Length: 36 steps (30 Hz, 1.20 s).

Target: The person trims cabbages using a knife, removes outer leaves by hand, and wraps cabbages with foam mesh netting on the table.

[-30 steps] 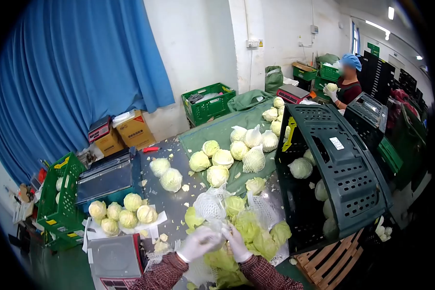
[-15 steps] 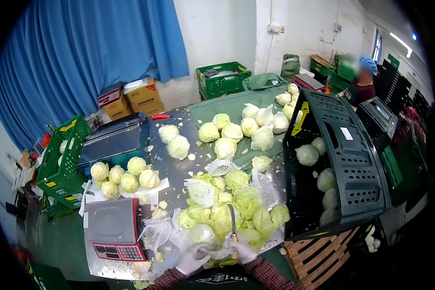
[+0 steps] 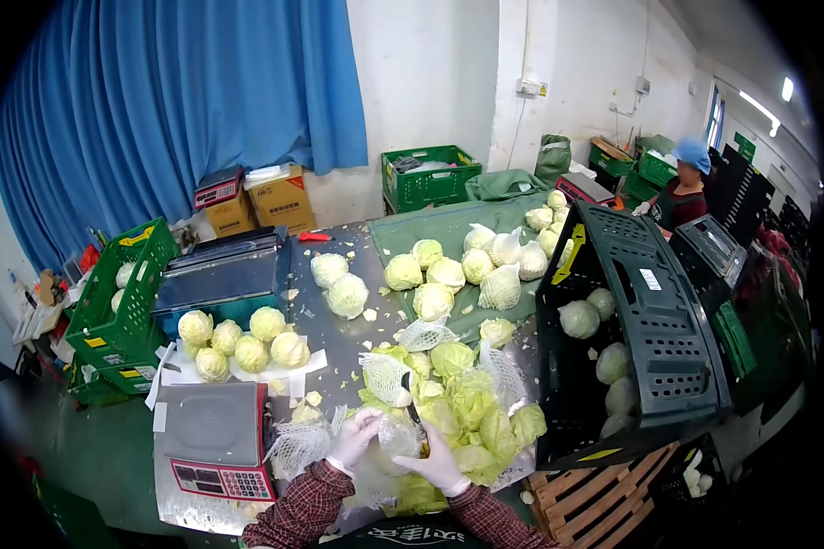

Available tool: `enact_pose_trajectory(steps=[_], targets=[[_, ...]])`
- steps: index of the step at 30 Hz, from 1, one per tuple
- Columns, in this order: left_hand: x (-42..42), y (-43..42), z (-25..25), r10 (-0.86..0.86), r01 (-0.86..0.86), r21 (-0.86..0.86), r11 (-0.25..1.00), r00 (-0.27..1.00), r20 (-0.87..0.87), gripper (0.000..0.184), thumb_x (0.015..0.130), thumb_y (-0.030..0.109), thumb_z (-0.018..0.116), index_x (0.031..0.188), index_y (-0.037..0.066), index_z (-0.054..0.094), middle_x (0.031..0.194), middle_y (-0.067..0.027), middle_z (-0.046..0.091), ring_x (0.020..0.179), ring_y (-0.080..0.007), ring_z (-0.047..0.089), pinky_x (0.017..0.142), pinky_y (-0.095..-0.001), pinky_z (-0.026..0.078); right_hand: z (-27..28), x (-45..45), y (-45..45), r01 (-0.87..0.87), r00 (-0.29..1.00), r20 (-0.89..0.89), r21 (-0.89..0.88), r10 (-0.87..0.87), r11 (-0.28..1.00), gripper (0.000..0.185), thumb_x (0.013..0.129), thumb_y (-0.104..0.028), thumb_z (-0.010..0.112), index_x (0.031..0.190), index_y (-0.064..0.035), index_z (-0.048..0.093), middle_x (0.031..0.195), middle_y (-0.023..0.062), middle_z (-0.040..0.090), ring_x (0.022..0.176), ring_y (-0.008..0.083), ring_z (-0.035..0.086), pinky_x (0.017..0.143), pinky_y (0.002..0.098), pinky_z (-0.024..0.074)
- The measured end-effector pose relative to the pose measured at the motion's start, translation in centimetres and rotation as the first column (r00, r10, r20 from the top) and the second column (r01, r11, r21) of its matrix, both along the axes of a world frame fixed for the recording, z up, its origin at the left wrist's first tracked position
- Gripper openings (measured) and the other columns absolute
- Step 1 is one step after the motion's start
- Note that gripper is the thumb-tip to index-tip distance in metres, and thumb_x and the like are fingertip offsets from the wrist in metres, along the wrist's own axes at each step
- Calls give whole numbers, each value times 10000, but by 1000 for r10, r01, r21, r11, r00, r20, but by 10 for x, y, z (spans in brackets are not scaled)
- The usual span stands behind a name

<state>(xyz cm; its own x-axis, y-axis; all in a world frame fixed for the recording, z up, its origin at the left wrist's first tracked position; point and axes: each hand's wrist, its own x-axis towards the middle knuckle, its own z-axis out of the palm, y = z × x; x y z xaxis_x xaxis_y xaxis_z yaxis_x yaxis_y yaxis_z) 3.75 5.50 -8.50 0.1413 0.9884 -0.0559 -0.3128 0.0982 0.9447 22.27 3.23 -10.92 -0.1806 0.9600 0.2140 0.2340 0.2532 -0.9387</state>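
A cabbage in clear plastic wrap (image 3: pixel 398 436) is between my gloved hands at the table's near edge. My left hand (image 3: pixel 355 439) is closed at its left side, fingers pinching the wrap. My right hand (image 3: pixel 439 460) grips a knife (image 3: pixel 414 412) with a dark handle, its blade pointing up and away to the left. Right beside my hands lies a pile of loose green cabbage leaves (image 3: pixel 467 407). White foam net sleeves (image 3: pixel 386 377) rest on and around the leaves. Part of the wrapped cabbage is hidden by my fingers.
A scale (image 3: pixel 215 435) stands left, with trimmed cabbages (image 3: pixel 251 351) behind it. More cabbages (image 3: pixel 433 300), some netted, sit on green cloth. A tipped dark crate (image 3: pixel 650 311) holding wrapped cabbages is at right, above a wooden pallet (image 3: pixel 595 494). A co-worker (image 3: pixel 682 192) stands back right.
My left hand has risen from the cabbage's base to its upper left side. The knife has tilted left in my right hand, and that hand has shifted slightly left. The view has shifted slightly.
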Motion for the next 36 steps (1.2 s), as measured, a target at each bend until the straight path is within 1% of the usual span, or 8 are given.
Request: enact_pose_trajectory(steps=[5,9,13,16,18,19,26,36], targets=[[15,-9,13,-60,43,-138,989,991,-119,161,911,77,578,1059,21,606,947,-14,639,851,-76,593,779,-218,472,28,-4,-12,132,966,198,173,-166,976,703,687,-328,795,1240,-5,506,1115,203,581,1039,321,565,896,386,449],[29,-24,22,-97,54,-164,985,957,-273,231,902,131,611,1114,40,606,996,-27,635,906,-101,600,818,-250,492,-5,-2,0,290,875,366,130,-317,948,393,657,-187,782,970,-11,623,689,112,628,580,256,615,586,303,507],[26,-61,-9,228,-115,245,963,833,-504,509,884,201,655,1338,78,460,1323,-98,478,1144,-160,512,904,-297,471,6,18,13,521,852,-54,2,-521,853,272,675,-8,664,932,24,581,717,101,645,635,140,622,588,282,494],[48,-87,-63,-46,77,15,997,728,-684,728,870,205,673,1461,106,260,1452,-122,311,1267,-206,399,980,-325,427,-4,30,16,444,891,-86,-27,-445,895,277,686,17,618,958,32,567,748,78,643,627,128,597,568,271,477],[59,-80,-112,-163,103,-216,971,946,-280,1067,789,445,724,1492,35,32,1487,-133,307,1365,-325,289,1130,-410,246,-20,23,6,385,919,-72,-48,-387,922,258,729,-4,588,984,30,569,765,64,636,572,135,567,526,264,460],[50,-70,-52,-301,198,-357,913,918,-260,814,880,296,652,1469,9,169,1455,-152,356,1339,-275,331,1116,-375,262,-28,18,-2,225,937,-232,-170,-261,959,193,812,-101,594,979,-5,602,717,62,616,545,149,542,510,279,443],[34,-44,11,-66,84,86,993,979,-191,978,673,125,825,1459,56,247,1405,-87,405,1268,-215,422,1082,-360,322,67,33,-14,-285,814,-576,-511,-77,811,297,834,-94,541,1096,41,577,748,67,628,523,130,540,457,240,425],[15,10,-21,-455,444,138,885,889,59,1175,509,298,900,1444,24,244,1415,-95,383,1321,-208,354,1104,-362,278,66,37,-20,-589,407,-909,-339,-92,734,452,774,-155,576,1182,23,497,792,111,588,574,165,538,421,230,382]])
